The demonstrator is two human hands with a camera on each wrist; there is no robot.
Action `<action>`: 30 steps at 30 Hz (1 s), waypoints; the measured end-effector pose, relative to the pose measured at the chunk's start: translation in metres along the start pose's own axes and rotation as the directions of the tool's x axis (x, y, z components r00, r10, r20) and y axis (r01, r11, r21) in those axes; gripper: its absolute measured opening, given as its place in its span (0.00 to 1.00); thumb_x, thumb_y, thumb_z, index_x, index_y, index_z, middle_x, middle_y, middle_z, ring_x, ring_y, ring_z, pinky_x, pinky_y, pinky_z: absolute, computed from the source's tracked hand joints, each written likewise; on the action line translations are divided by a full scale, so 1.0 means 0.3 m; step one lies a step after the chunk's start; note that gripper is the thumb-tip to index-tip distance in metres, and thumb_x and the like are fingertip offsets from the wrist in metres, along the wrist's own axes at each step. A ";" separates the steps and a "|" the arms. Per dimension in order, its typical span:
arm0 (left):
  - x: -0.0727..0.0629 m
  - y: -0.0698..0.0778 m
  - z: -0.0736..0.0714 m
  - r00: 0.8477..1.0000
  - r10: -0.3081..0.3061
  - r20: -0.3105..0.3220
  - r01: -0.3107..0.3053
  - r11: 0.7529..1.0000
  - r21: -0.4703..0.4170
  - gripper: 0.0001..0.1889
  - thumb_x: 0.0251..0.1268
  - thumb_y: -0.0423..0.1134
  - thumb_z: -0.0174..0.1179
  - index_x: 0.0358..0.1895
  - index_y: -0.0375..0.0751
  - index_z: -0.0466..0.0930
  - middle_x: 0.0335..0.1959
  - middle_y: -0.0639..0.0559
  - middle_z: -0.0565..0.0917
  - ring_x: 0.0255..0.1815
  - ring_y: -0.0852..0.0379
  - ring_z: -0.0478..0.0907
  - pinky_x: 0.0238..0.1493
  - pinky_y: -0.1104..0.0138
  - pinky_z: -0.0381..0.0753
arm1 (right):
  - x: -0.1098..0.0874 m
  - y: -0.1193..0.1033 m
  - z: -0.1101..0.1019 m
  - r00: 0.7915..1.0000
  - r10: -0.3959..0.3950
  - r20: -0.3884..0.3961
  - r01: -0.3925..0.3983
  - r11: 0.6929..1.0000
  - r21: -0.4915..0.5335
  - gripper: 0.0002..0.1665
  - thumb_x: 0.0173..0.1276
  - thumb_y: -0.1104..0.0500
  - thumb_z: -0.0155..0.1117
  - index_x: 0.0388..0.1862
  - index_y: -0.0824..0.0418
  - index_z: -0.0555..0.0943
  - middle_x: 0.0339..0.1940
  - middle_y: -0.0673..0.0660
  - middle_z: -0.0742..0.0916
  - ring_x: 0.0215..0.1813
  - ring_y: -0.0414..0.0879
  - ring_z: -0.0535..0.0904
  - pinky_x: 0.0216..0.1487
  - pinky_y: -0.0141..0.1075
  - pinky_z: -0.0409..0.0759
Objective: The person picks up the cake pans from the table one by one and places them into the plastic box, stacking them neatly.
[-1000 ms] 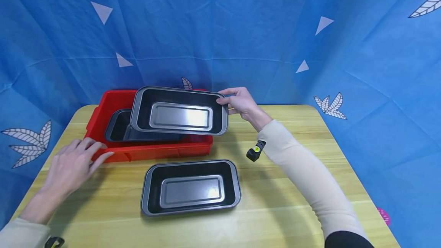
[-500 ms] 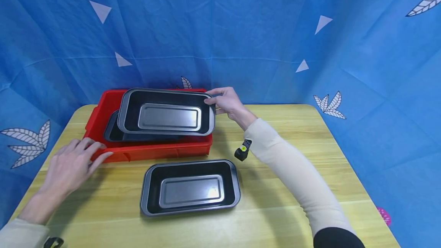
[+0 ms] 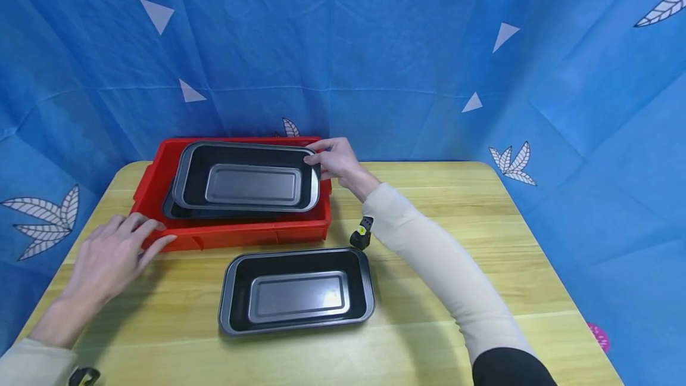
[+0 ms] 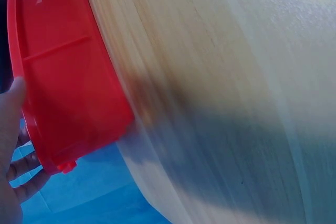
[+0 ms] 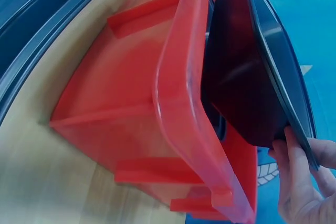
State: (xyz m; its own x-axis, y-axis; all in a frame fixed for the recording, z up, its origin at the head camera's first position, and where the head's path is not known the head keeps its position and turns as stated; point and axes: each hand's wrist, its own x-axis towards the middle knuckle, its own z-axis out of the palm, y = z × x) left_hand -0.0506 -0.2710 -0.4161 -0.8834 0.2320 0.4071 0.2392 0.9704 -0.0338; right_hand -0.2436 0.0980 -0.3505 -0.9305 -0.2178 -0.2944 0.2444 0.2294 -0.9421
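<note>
Right hand (image 3: 339, 162) pinches a loaf pan (image 3: 253, 186) by its rim over the red bin (image 3: 241, 237), left of centre. Left hand (image 3: 109, 255) grips the bin's lower-left corner; another loaf pan (image 3: 298, 296) lies lower centre.

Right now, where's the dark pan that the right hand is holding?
In the head view, the held pan is left of centre, over the red bin and the lower pan inside it. The right hand grips the held pan's right end.

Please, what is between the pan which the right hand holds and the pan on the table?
Below the held pan, the head view shows part of another pan, the front wall of the red bin, then a narrow bare strip of tabletop.
</note>
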 end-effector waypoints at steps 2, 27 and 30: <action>0.001 0.002 -0.001 1.000 0.001 -0.011 -0.001 1.000 0.001 0.33 0.75 0.68 0.53 0.48 0.37 0.86 0.41 0.32 0.85 0.37 0.35 0.80 0.36 0.40 0.86 | 0.005 0.002 0.013 1.000 -0.006 0.003 0.006 1.000 0.006 0.21 0.71 0.68 0.70 0.62 0.62 0.86 0.49 0.62 0.92 0.30 0.42 0.87 0.36 0.38 0.92; 0.004 0.005 0.004 0.998 0.011 -0.062 -0.012 1.000 -0.010 0.54 0.72 0.78 0.17 0.45 0.38 0.87 0.39 0.34 0.86 0.36 0.36 0.80 0.35 0.41 0.85 | 0.068 0.024 0.116 0.999 -0.010 0.038 0.012 0.998 -0.057 0.19 0.72 0.66 0.70 0.61 0.62 0.87 0.54 0.64 0.91 0.38 0.46 0.90 0.44 0.42 0.92; 0.004 0.005 0.004 0.998 0.010 -0.059 -0.011 1.000 -0.008 0.54 0.72 0.78 0.17 0.45 0.38 0.87 0.40 0.34 0.86 0.37 0.35 0.81 0.36 0.40 0.85 | 0.070 0.025 0.124 0.999 -0.009 0.047 0.011 0.999 -0.053 0.19 0.72 0.66 0.70 0.61 0.62 0.87 0.54 0.64 0.92 0.41 0.49 0.91 0.45 0.44 0.92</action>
State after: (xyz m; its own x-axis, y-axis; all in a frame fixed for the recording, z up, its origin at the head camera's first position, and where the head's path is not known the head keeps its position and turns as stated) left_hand -0.0517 -0.2693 -0.4169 -0.8555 0.2373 0.4603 0.2515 0.9674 -0.0312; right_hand -0.2512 0.0599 -0.3699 -0.9188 -0.2641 -0.2932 0.2191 0.2766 -0.9357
